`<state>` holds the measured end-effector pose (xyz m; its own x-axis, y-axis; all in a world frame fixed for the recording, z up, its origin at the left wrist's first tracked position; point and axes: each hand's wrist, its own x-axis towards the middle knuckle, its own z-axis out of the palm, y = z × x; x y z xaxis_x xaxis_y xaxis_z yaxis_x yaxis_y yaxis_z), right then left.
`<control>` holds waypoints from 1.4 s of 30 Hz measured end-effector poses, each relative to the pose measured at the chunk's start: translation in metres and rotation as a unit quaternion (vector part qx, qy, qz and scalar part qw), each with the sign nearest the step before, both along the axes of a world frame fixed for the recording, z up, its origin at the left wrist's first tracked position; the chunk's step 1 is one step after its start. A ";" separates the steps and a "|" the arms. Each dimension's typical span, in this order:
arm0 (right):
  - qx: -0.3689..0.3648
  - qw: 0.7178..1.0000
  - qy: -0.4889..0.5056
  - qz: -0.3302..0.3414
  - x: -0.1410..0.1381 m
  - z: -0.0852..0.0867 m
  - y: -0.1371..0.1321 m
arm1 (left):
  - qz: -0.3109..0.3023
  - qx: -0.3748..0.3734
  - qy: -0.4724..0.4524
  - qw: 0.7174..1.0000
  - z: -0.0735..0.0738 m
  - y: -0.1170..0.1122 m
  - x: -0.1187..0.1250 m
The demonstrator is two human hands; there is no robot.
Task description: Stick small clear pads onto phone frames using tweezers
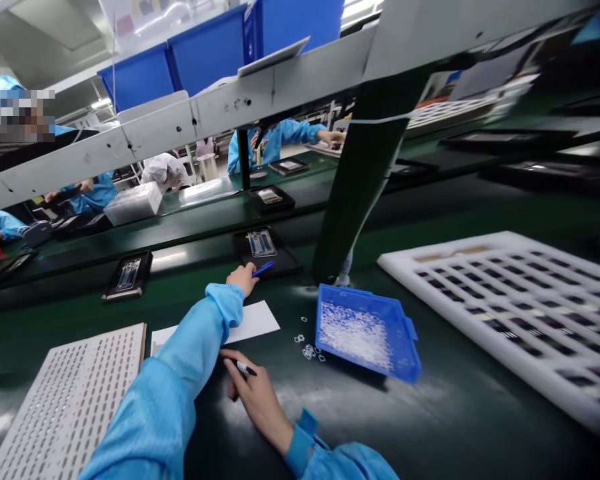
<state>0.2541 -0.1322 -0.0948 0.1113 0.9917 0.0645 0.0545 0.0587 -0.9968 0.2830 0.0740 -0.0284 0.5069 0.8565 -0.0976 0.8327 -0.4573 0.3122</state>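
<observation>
My left hand (244, 280) reaches forward to the near left edge of a black tray (286, 260), its fingers closed. A slim blue pen (264, 269) sticks out from the fingers over the tray, which holds an opened phone-like device (261, 243). Closer to me, my right hand (257, 395) is closed around a thin black-and-white pen-like tool (245, 367); its exact kind is unclear. White paper (255, 321) lies partly under my left sleeve. To the right, a blue bin (405, 353) holds many tiny white pieces, and several loose small rings (309, 351) lie beside it.
A perforated white board (75, 393) lies at left, a white foam tray (430, 320) with dark parts at right. Another black tray (128, 275) sits on the line. A green post (363, 173) and a slanting white beam (220, 103) stand ahead. Co-workers in blue (285, 137) are beyond.
</observation>
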 end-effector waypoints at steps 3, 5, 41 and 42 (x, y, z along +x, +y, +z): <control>-0.004 0.998 0.062 -0.022 0.001 -0.001 0.002 | -0.017 0.021 -0.024 0.999 0.023 -0.005 -0.022; 0.007 0.996 0.078 -0.044 0.002 -0.001 0.004 | -0.031 0.027 -0.044 0.998 0.039 -0.014 -0.045; 0.047 0.978 -0.182 -0.093 0.009 -0.008 -0.006 | -0.164 -0.013 0.112 0.980 -0.015 -0.267 -0.239; 0.046 0.977 -0.185 -0.095 0.009 -0.008 -0.006 | -0.175 -0.013 0.111 0.978 -0.018 -0.268 -0.236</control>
